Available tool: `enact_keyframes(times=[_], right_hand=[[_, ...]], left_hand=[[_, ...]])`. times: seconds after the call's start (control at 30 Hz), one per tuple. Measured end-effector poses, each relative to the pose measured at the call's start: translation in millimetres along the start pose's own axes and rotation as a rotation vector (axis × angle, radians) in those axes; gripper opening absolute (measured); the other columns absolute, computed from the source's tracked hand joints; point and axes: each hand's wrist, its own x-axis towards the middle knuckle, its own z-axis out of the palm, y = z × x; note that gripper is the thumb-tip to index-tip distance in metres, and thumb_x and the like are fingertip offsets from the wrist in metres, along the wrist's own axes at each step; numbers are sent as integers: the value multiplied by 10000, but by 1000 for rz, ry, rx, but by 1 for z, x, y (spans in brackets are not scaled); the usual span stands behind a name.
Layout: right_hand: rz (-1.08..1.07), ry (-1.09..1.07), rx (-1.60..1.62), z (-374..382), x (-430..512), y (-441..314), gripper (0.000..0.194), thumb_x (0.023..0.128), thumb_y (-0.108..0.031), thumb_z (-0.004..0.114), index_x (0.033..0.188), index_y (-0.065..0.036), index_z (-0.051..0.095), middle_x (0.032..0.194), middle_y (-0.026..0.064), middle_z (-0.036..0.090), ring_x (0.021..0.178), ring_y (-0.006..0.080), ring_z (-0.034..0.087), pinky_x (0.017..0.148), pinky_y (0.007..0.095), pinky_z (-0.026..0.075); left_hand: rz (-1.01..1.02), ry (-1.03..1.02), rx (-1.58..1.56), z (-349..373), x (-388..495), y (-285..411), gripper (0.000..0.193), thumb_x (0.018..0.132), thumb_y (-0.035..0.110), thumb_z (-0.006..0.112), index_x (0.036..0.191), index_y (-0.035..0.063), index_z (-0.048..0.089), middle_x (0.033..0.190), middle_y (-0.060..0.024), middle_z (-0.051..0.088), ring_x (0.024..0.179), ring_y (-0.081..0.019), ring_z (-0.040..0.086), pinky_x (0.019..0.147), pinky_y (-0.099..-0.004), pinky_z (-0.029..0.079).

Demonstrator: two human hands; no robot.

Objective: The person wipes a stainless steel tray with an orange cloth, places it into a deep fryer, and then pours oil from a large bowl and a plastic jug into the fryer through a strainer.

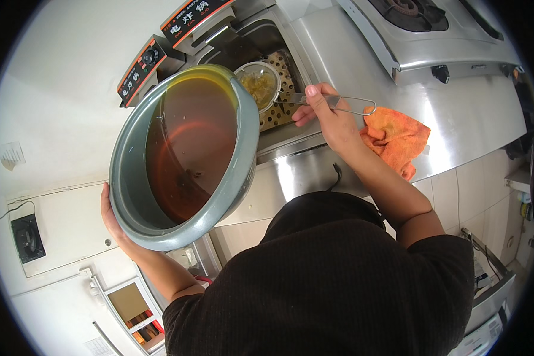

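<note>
My left hand supports a large grey-green pot from its outer left side; most of the fingers are hidden behind it. The pot is tilted towards the electric fryer's tank and holds reddish-brown liquid, probably oil, which reaches its upper rim. In my right hand is the flat handle of a round wire-mesh strainer. The strainer is over the tank, beside the pot's rim, with yellowish liquid or foam in it. Below it lies a perforated metal plate in the tank.
An orange cloth lies on the stainless steel counter, right of the fryer. A gas stove stands at the upper right. Fryer control boxes with knobs are at the upper left, close to the pot. A white wall is at the left.
</note>
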Motion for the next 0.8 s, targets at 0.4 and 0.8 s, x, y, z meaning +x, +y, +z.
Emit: enact_keyframes(times=[0.4, 0.8], right_hand=[[2, 5, -16, 0, 1, 1, 456, 945, -432, 475, 949, 22, 512, 730, 132, 635, 666, 168, 624, 656, 276, 494], [-5, -17, -42, 0, 0, 0, 489, 938, -469, 473, 995, 16, 493, 747, 141, 632, 678, 188, 631, 667, 277, 487]], left_hand=[[3, -31, -4, 0, 2, 2, 394, 927, 327, 461, 1062, -7, 622, 1033, -154, 661, 922, -282, 633, 869, -393, 486], [-10, -47, -34, -1, 3, 3, 393, 923, 318, 465, 1080, -8, 617, 1051, -156, 656, 949, -290, 627, 877, -401, 483]])
